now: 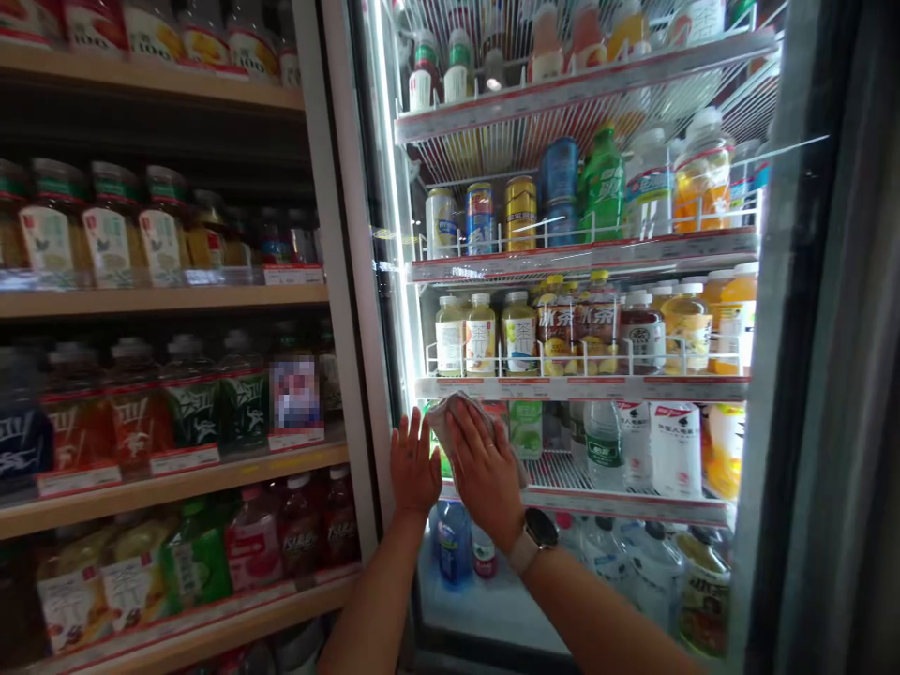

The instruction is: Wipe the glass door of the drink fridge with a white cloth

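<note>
A lit drinks fridge stands in front of me behind its glass door (492, 623). My right hand (488, 473) presses a greyish cloth (441, 419) flat on the glass, fingers pointing up and to the left. Part of the cloth shows past the fingertips and along the hand's right side; the rest is under the palm. A watch (540, 530) is on that wrist. Just to the left, my left hand (413, 469) is raised with its fingers apart and nothing in it. It is up against the door's left side; whether the whole palm touches cannot be told.
Inside the fridge, wire shelves (583, 382) hold rows of bottles and cans, among them a green bottle (603, 183). To the left, wooden shelves (169, 300) carry more bottled drinks with price tags (184, 458). The door's dark frame (802, 375) runs down the right side.
</note>
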The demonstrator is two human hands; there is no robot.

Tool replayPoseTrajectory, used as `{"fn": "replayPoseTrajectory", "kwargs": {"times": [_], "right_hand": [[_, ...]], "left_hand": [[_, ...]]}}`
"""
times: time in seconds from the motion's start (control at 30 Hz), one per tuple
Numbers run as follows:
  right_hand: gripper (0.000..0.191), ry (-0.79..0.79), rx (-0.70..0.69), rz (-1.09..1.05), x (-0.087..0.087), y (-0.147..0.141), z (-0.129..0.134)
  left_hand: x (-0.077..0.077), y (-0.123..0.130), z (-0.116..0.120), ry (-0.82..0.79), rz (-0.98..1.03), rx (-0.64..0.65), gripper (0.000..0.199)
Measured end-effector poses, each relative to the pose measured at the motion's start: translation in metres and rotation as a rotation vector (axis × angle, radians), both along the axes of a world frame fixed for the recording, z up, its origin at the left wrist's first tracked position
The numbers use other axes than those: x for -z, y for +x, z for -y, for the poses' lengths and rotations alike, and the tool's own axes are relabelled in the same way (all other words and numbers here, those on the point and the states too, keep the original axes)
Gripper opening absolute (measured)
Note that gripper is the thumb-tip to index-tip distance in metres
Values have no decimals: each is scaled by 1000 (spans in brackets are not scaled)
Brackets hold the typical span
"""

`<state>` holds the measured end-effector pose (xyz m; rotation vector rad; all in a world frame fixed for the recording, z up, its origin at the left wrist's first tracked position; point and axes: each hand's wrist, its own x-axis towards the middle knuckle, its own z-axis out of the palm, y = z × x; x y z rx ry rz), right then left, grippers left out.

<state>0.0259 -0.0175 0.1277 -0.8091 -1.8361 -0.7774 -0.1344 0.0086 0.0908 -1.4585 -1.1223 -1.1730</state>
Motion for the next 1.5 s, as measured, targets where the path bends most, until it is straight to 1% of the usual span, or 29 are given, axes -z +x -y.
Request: {"fn": "replayPoseTrajectory", "kwargs": {"times": [0.07,0.13,0.17,0.23,0.33,0.43,0.5,0.57,0.63,0.67,0.7,0.77,0.93,0.97,1.03,1.1,1.13,1.2,1.4,1.47,1.5], "right_hand": [[57,-13,-15,-10,-13,-1,-1],[59,-19,-31,-7,-17,0,-1],[59,-17,-35,-1,-16,0,-1],[59,-12,-26,16,-8,2,-1],[59,-16,0,50,15,6,-1],[59,-25,7,74,48,12,0],[59,-27,10,68,72,17,3],[57,-23,19,62,92,22,6],[57,-29,32,77,104,27,7],[58,-34,37,86,105,28,8],[59,-39,40,91,102,28,8],[61,-42,31,93,87,27,7],[62,-59,32,64,20,17,3],[62,-57,32,55,9,16,3],[63,-50,26,33,-4,14,3],[64,-45,20,19,-3,15,3],[64,-41,17,18,2,16,3],[64,-26,13,17,21,20,3],[64,-25,20,32,97,45,6],[63,-26,17,35,113,53,6],[63,-25,17,42,115,57,7]], "left_hand": [[0,0,0,-2,5,-4,59],[0,1,0,4,6,-4,59],[0,1,0,9,2,-4,59],[0,1,0,15,-4,-5,58],[-1,2,0,10,-4,0,58],[-1,2,1,9,1,14,57],[-1,3,1,15,-2,6,58],[-1,3,2,24,-7,-8,59],[-2,4,3,29,-3,-15,60],[-2,4,3,27,0,-15,60],[-2,4,3,23,1,-13,60],[-2,4,3,16,1,-3,59],[-2,2,2,25,-5,0,59],[-2,2,2,18,-4,-7,60],[-2,2,3,1,-1,-10,61],[-2,2,3,-13,5,-6,62],[-2,2,3,-16,5,-5,62],[-2,2,4,-10,-2,-7,62],[-3,3,4,12,-7,-12,61],[-3,3,3,20,-7,-8,61],[-2,3,3,23,-6,-4,60]]}}
